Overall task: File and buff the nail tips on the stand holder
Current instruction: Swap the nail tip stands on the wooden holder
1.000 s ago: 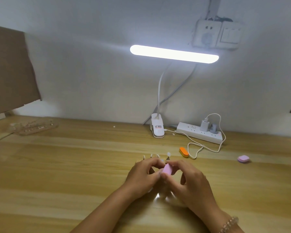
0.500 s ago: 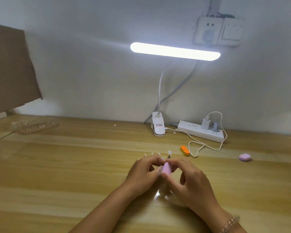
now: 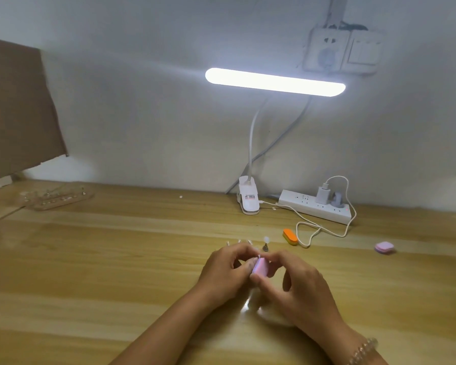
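Seemingly mid-buffing: pinching the buffer [image 3: 259, 267] in the right hand [image 3: 295, 288], curling the left hand [image 3: 221, 272] close against it, though cannot tell whether round a tip. Leaving the other tips [image 3: 266, 239] upright on the table [image 3: 116, 259], just behind the fingers; finished or not, impossible to say.

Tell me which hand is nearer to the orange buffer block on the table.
Right. The right hand, gripping the pink buffer block, is just on the person's side of the orange buffer block; the left hand is farther, off to the left.
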Action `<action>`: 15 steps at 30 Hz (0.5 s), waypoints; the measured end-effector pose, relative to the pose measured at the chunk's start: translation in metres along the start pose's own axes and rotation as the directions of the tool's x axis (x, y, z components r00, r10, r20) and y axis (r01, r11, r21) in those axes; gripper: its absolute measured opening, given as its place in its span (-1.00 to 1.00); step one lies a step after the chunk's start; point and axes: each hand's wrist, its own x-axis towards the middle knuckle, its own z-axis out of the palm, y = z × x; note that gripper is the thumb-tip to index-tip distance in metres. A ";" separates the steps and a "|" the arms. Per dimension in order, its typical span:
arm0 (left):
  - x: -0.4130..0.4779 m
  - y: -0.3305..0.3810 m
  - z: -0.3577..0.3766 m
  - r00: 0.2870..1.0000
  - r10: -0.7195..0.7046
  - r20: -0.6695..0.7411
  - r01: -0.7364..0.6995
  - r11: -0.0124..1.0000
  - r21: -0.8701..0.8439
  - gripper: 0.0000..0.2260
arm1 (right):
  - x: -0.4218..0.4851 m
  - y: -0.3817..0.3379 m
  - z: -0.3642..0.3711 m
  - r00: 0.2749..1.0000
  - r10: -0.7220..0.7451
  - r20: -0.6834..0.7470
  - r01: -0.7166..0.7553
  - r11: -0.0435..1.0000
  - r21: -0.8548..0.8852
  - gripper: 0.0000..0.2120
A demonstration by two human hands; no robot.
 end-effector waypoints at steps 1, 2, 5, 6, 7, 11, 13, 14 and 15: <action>0.000 0.000 0.000 1.000 -0.003 -0.009 0.003 1.000 -0.001 -0.81 | 0.000 0.000 -0.001 1.000 0.012 0.018 -0.012 1.000 0.004 -0.70; 0.001 0.000 0.000 1.000 -0.005 -0.017 0.005 1.000 -0.011 -0.82 | 0.002 0.001 -0.001 0.999 0.049 0.006 -0.049 0.999 0.002 -0.72; 0.000 -0.001 0.002 0.999 0.002 -0.044 -0.003 1.000 -0.028 -0.89 | 0.005 0.009 -0.005 0.982 0.174 -0.075 -0.180 0.981 -0.079 -0.78; 0.000 -0.001 0.002 0.998 0.002 -0.057 -0.004 1.000 -0.029 -0.91 | 0.004 0.009 -0.004 0.981 0.181 -0.071 -0.189 0.974 -0.127 -0.78; 0.000 -0.001 0.002 0.998 0.002 -0.071 -0.005 0.999 -0.032 -0.92 | 0.003 0.008 -0.003 0.984 0.170 -0.055 -0.177 0.970 -0.168 -0.76; -0.001 0.000 0.001 0.996 0.036 -0.078 -0.036 0.999 -0.001 -0.91 | -0.001 0.002 0.000 0.998 0.038 -0.040 -0.043 0.991 -0.129 -0.72; -0.002 0.001 0.002 0.995 0.061 -0.074 -0.057 0.997 0.051 -0.91 | 0.000 0.002 0.000 0.999 0.005 -0.047 -0.010 0.995 -0.100 -0.79; -0.003 0.002 0.002 0.995 0.071 -0.072 -0.065 0.994 0.084 -0.90 | 0.001 0.003 0.001 0.999 -0.001 -0.052 -0.004 0.996 -0.089 -0.82; -0.003 0.002 0.002 0.994 0.084 -0.065 -0.076 0.991 0.114 -0.89 | 0.001 0.004 0.001 0.998 -0.001 -0.063 -0.003 0.998 -0.070 -0.84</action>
